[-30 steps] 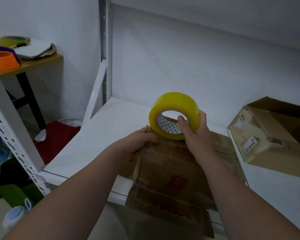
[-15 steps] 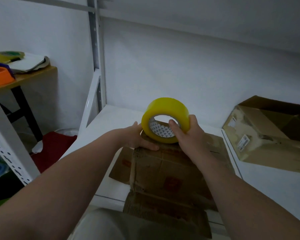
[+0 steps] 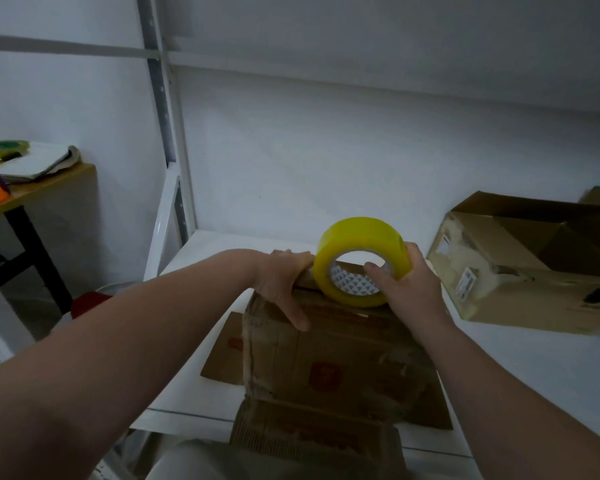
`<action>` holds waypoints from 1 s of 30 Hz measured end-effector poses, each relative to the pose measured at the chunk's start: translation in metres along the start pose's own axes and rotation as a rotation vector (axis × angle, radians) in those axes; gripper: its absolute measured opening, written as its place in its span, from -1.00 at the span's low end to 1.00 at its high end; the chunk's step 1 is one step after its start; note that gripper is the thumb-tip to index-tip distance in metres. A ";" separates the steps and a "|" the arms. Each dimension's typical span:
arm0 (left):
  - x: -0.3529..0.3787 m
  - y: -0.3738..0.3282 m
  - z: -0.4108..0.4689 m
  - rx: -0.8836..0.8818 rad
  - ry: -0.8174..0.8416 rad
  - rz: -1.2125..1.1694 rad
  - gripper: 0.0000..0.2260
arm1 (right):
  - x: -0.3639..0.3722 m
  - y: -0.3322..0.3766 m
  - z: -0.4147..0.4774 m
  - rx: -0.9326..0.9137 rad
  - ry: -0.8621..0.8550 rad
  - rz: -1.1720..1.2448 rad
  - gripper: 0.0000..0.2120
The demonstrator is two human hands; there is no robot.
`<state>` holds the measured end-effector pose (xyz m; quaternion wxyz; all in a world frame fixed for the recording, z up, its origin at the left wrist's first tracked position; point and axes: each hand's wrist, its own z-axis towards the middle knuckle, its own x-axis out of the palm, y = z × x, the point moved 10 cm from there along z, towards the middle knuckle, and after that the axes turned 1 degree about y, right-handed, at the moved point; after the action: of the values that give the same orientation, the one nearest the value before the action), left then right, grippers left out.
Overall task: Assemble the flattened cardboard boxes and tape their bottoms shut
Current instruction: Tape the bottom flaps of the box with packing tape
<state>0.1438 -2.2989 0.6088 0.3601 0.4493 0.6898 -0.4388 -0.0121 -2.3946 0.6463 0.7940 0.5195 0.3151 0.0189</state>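
Left of centre, the left hand grips the far edge of the worn brown cardboard box lying lower centre on the white shelf. It looks light and floppy, so brace it at its edges. The right hand holds the yellow tape roll against it.

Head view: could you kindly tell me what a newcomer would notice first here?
The bright yellow tape roll at centre, gripped by the right hand, rests on the far edge of a worn cardboard box on the white shelf. The left hand holds that edge; a second box lies at right.
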 end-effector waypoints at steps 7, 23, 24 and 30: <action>-0.003 -0.012 0.007 0.009 0.056 0.074 0.04 | 0.003 -0.003 0.004 0.006 0.039 -0.034 -0.70; 0.003 -0.040 0.025 -0.142 0.187 0.237 0.16 | -0.076 -0.001 0.015 -0.195 -0.096 -0.357 -0.40; 0.004 -0.048 0.030 -0.117 0.174 0.235 0.16 | -0.077 -0.001 0.014 -0.203 -0.100 -0.351 -0.39; 0.007 -0.058 0.039 -0.090 0.154 0.176 0.15 | -0.070 -0.003 0.012 -0.260 -0.054 -0.341 -0.33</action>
<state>0.0911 -2.3454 0.6055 0.3631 0.5240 0.6921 -0.3385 -0.0623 -2.4306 0.6809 0.8543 0.3523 0.3718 -0.0889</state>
